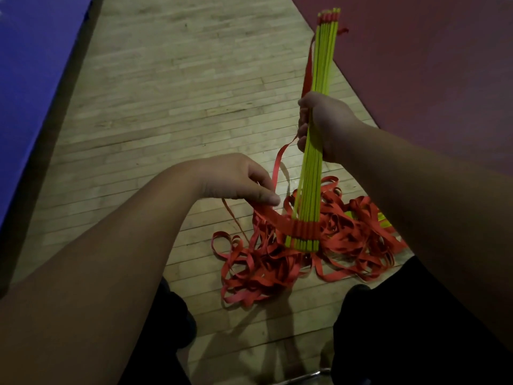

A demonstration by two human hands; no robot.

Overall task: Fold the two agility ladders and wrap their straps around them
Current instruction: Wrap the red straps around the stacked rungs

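Grips the yellow rung bundle (325, 59) mid-length with the right hand (324, 126), above the wooden floor (166, 93); pinches the red strap (273, 215) near its lower end with the left hand (238, 179); best pull taut, wind flat

Bundle of yellow-green plastic ladder rungs (313, 162): stands nearly upright, right of centre, with its lower end over the heap of red flat webbing straps (277, 268). The heap lies on the pale wooden plank floor (166, 107). Right grip (324, 126): wrapped round the bundle at mid-length. Left grip (238, 179): lower, left of the bundle, pinching a strap that runs to the strap band across the bundle's lower end. Blue padded mat (33, 65): borders the floor on the left. Dark red mat (430, 65): borders it on the right, behind the bundle. The person's dark-clad legs (416, 315) flank the heap on its near side.
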